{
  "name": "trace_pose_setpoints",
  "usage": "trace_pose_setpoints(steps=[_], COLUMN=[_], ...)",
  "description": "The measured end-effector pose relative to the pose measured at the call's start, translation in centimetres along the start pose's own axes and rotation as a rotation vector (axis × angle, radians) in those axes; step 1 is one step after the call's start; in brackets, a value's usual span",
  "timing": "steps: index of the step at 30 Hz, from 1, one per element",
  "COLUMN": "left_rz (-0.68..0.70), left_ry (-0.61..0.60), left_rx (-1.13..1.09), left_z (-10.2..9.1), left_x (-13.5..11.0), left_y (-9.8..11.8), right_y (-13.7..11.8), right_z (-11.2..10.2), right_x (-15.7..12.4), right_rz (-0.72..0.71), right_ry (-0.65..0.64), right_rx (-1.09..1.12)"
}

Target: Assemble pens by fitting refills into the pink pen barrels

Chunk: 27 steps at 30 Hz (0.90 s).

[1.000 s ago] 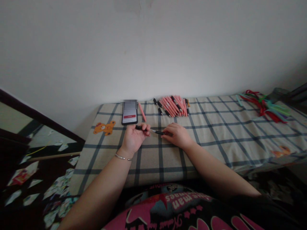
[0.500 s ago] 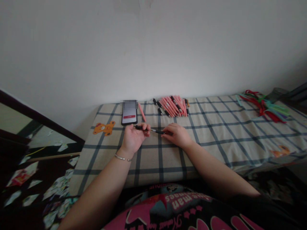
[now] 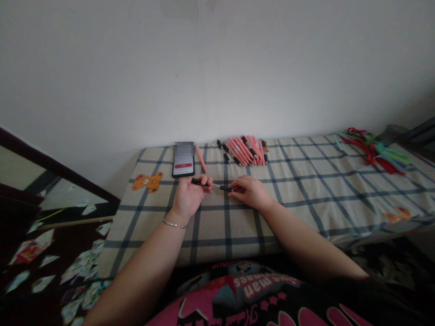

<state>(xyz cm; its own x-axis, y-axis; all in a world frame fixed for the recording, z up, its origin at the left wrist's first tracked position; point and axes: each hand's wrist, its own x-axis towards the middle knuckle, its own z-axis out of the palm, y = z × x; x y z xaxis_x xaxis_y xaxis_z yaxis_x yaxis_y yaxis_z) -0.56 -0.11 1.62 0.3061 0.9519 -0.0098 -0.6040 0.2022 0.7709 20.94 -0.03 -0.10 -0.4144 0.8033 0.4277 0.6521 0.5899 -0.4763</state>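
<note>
Above the checked cloth, a thin black pen (image 3: 224, 188) with a silvery stretch near its middle spans both my hands. My left hand (image 3: 192, 195) is closed, its curled fingers wrapped round the pen's thicker black end. At the other end, my right hand (image 3: 250, 192) pinches the dark shaft between thumb and fingers; its tip is hidden there. Whether the pen is one piece or two parts fitted together, I cannot tell. Just beyond my left fingers lies a single pink pen-like stick (image 3: 201, 159), beside a phone (image 3: 183, 171) with a lit screen.
A heap of pink sticks (image 3: 242, 151) and several short black pieces (image 3: 226, 158) lies near the wall. Red, green and purple strips (image 3: 377, 156) are bunched at the far right of the cloth-covered table (image 3: 163, 253). Scraps (image 3: 81, 267) litter the floor at left.
The pen has shifted slightly within my fingers, and my right hand sits a touch lower. My left hand has barely moved. The things on the table are unchanged.
</note>
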Motion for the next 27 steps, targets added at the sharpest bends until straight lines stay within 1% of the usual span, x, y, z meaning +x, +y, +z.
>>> trace_pose_setpoints(steps=[3, 7, 9, 12, 15, 18, 20, 23, 26, 27], left_rz=[0.018, -0.002, -0.026, -0.06, -0.057, -0.036, -0.034, -0.029, -0.031, -0.038], left_ry=[0.038, 0.069, 0.085, 0.144, 0.189, 0.183, 0.172, 0.169, 0.187, 0.2], left_rx=[-0.008, -0.018, -0.011, 0.031, 0.07, 0.09, 0.106, 0.123, 0.106, 0.092], left_z=[-0.1, -0.2, -0.2, -0.1, -0.1, -0.2, -0.2, -0.3, -0.5, -0.6], left_x=[0.0, 0.1, 0.1, 0.3, 0.4, 0.4, 0.4, 0.4, 0.6, 0.7], left_y=[-0.1, -0.1, -0.1, -0.2, -0.5, -0.8, -0.8, -0.8, -0.6, -0.5], right_y=[0.2, 0.6, 0.8, 1.2, 1.6, 2.1, 2.2, 2.2, 2.0, 1.9], right_z=[0.1, 0.2, 0.2, 0.2, 0.2, 0.0, -0.2, -1.0, -2.3, -2.8], right_x=[0.0, 0.0, 0.0, 0.0, 0.2, 0.4, 0.6, 0.9, 1.3, 1.5], right_rz=[0.026, 0.17, 0.245, 0.331, 0.396, 0.447, 0.454, 0.457, 0.458, 0.449], right_ry=[0.004, 0.041, 0.08, 0.151, 0.225, 0.28, 0.321, 0.398, 0.466, 0.527], right_rx=[0.024, 0.119, 0.233, 0.455, 0.662, 0.841, 0.931, 0.942, 0.854, 0.806])
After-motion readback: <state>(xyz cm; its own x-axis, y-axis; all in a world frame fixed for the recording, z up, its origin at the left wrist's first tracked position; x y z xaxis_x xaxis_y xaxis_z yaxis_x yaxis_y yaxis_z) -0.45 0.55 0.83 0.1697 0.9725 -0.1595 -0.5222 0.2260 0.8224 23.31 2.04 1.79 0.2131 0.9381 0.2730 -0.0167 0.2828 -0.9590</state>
